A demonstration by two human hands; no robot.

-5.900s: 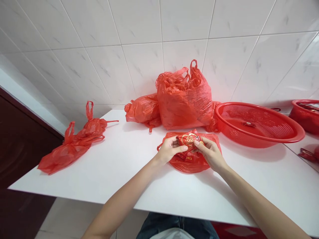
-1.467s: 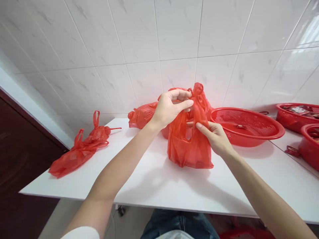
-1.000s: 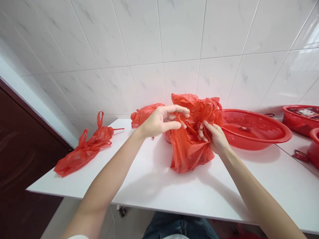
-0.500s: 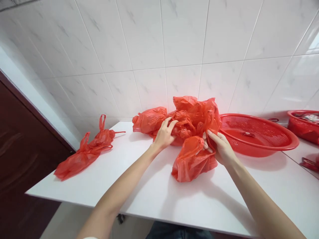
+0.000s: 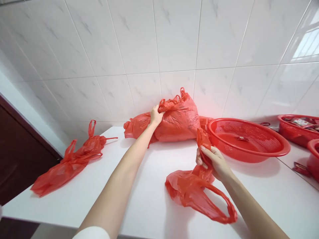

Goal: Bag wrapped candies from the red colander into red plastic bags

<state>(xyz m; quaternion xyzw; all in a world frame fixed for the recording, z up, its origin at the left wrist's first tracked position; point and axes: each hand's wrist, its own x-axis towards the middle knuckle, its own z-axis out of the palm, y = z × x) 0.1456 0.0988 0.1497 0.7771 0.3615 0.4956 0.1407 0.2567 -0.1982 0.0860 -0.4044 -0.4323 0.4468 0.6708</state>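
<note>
At the wall, my left hand [image 5: 156, 116] is closed on the gathered top of a bulging red plastic bag [image 5: 178, 122]. Its contents are hidden under the thin film. My right hand [image 5: 215, 161] grips a limp red carrier bag [image 5: 183, 189] by its bunched upper part. The loose body and a long handle loop of that bag hang low over the white table [image 5: 147, 186]. Another filled red bag [image 5: 138, 125], with a knotted end, lies behind my left forearm.
Several crumpled red bags [image 5: 66, 166] lie at the left. A red mesh basket [image 5: 249, 156] with a small item inside stands at the right. Beyond it are a filled red basket [image 5: 296, 131] and red-handled scissors [image 5: 301, 168]. The tiled wall [image 5: 139, 49] borders the back.
My right hand has drawn the limp bag toward me, away from the bulging bag, which now shows plainly. My left hand has moved farther back and closed on its top. The view has shifted right.
</note>
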